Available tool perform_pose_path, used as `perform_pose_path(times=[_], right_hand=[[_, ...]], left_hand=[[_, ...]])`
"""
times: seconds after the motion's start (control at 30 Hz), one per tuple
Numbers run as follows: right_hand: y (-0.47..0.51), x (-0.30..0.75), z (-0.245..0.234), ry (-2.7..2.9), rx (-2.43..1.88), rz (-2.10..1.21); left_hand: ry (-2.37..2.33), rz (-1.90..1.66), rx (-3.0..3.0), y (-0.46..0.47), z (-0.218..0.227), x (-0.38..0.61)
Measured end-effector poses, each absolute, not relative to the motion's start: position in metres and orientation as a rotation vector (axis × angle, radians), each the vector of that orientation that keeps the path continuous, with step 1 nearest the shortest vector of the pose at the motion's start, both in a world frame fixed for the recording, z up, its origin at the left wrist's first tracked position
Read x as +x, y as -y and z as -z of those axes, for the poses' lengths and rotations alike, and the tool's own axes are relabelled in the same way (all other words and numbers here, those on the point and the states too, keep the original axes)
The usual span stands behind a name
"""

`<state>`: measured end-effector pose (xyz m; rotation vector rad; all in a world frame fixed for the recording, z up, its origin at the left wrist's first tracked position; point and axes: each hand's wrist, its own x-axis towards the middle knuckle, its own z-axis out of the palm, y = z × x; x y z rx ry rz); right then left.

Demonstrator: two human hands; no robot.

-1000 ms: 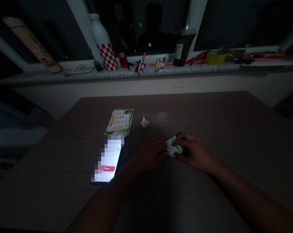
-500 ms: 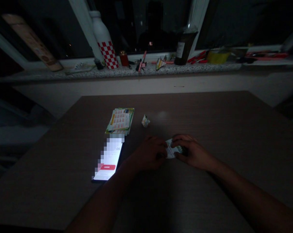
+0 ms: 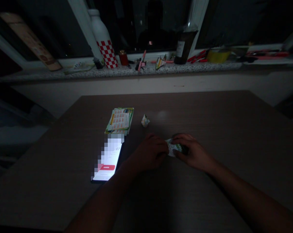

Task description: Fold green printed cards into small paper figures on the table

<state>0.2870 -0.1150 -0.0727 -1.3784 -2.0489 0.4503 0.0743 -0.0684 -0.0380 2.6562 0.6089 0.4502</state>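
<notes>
Centrally, the printed paper [image 3: 171,149] lies between left fingers [image 3: 161,148] and right fingers [image 3: 182,141], seemingly pinched by both.

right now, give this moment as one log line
left hand: at left edge of paper; right hand: holding paper; phone: lit, left of hands; card stack: beyond phone; folded piece: beyond hands

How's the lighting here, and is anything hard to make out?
Head view: dim, with the phone screen brightest and partly pixelated, a faint glow on the table, the left hand darker than the right hand, and the paper between them too dim to read.
</notes>
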Motion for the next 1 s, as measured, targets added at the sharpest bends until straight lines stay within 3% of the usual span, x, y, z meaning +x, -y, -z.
perform_pose_path(times=[0.6, 1.0], right_hand=[[0.1189, 0.2818, 0.0681, 1.911, -1.162, -0.497], [0.1142, 0.2910, 0.0743, 2.058, -1.347, -0.471]], left_hand=[[-0.613, -0.368, 2.670, 0.0679, 0.0444, 0.0770], [-0.631, -0.372, 2.699, 0.0681, 0.0446, 0.0767]])
